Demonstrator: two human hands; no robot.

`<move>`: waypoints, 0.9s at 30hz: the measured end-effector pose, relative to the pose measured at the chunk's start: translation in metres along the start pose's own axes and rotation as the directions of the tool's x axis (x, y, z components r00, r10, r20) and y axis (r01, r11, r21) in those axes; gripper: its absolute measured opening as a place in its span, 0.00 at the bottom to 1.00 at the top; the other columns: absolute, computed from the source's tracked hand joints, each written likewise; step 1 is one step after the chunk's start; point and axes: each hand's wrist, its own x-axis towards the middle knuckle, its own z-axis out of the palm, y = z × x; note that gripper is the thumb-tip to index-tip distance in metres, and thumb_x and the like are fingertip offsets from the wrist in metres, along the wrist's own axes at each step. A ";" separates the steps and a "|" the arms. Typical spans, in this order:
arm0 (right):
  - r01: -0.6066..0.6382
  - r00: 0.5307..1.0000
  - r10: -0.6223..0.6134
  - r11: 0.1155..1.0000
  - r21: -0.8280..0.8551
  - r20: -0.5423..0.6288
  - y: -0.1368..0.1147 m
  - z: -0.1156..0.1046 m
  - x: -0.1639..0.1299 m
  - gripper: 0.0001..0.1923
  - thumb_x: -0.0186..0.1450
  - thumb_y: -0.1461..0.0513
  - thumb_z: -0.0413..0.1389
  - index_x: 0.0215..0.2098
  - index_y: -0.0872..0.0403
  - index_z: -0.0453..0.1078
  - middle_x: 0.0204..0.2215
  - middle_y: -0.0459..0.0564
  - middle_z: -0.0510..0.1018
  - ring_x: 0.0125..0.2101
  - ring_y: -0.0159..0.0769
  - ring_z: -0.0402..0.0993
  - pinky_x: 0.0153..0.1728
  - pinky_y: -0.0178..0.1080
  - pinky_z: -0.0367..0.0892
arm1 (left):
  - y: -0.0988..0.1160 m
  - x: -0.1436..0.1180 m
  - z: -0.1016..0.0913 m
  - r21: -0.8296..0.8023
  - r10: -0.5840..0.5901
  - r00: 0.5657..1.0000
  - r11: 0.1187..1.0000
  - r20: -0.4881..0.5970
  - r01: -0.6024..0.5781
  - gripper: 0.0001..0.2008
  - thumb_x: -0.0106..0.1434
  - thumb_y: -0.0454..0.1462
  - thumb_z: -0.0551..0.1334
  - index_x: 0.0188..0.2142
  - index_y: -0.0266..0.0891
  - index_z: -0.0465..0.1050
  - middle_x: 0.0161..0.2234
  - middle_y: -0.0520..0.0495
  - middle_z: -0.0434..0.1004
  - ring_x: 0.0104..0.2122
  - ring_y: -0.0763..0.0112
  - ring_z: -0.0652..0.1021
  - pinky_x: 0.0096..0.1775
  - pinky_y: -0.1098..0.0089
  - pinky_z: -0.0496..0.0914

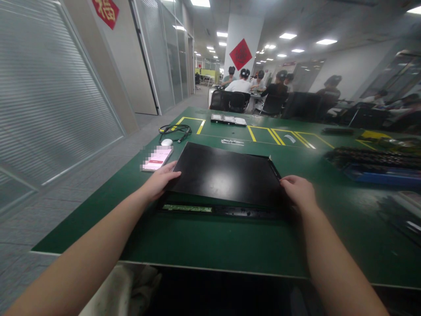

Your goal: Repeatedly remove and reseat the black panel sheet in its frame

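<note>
Green table, read left to right. At its left edge a phone, partly pixelated, lies screen up; just beyond it are a white mouse and a loosely coiled black cable. The left hand is clamped on the left short edge of a flat black panel, thumb on the upper face, fingers at the side and partly hidden. Panel sits mid-table between the two hands, long axis running across the body, left end slightly farther off. It covers most of a black frame without lining up with it: the near strip shows uncovered, with a green circuit board in its left part. Beyond the panel, well apart, stands a row of white-topped modules. The right hand has its fingertips bunched at the right edge, where panel and frame meet; cannot tell whether they clamp either one. Neither hand is clearly nearer the panel. Far right: a blue tray of dark parts, blurred.
</note>
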 end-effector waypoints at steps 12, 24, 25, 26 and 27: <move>-0.025 1.000 0.026 0.997 0.075 0.000 0.004 0.000 0.002 0.14 0.61 0.55 0.57 0.37 0.50 0.83 0.35 0.53 0.84 0.36 0.44 0.77 0.34 0.40 0.65 | 0.002 -0.001 0.003 -0.055 -0.026 0.998 0.998 -0.049 0.024 0.33 0.55 0.26 0.67 0.62 0.35 0.70 0.42 0.41 0.88 0.38 0.59 0.87 0.40 0.67 0.81; -0.038 0.999 0.038 0.995 0.090 0.004 0.003 -0.001 0.002 0.15 0.59 0.55 0.56 0.36 0.51 0.83 0.34 0.54 0.84 0.36 0.45 0.77 0.34 0.41 0.65 | 0.002 -0.001 0.002 -0.098 0.011 0.999 0.995 -0.051 -0.016 0.30 0.58 0.27 0.65 0.61 0.36 0.71 0.36 0.44 0.87 0.32 0.62 0.86 0.31 0.71 0.79; -0.037 0.999 0.037 0.995 0.091 0.002 0.003 -0.001 0.002 0.15 0.59 0.55 0.56 0.36 0.51 0.83 0.34 0.54 0.84 0.36 0.45 0.77 0.34 0.41 0.65 | 0.002 -0.001 0.002 -0.105 0.020 0.998 0.994 -0.055 -0.026 0.30 0.58 0.27 0.65 0.61 0.36 0.72 0.37 0.44 0.87 0.33 0.62 0.86 0.31 0.71 0.79; -0.034 0.999 0.034 0.995 0.092 0.000 0.003 -0.001 0.002 0.15 0.59 0.55 0.56 0.36 0.51 0.83 0.34 0.54 0.84 0.36 0.45 0.77 0.34 0.41 0.65 | 0.002 0.000 0.001 -0.110 0.026 0.998 0.993 -0.063 -0.032 0.29 0.58 0.28 0.65 0.60 0.36 0.73 0.38 0.44 0.87 0.34 0.62 0.86 0.31 0.72 0.79; -0.031 1.000 0.031 0.995 0.093 -0.002 0.004 -0.001 0.002 0.16 0.59 0.55 0.56 0.36 0.51 0.83 0.34 0.54 0.84 0.36 0.45 0.77 0.34 0.41 0.65 | 0.003 0.000 0.000 -0.111 0.028 0.997 0.993 -0.073 -0.036 0.28 0.58 0.28 0.65 0.60 0.37 0.74 0.39 0.44 0.87 0.35 0.62 0.86 0.31 0.72 0.79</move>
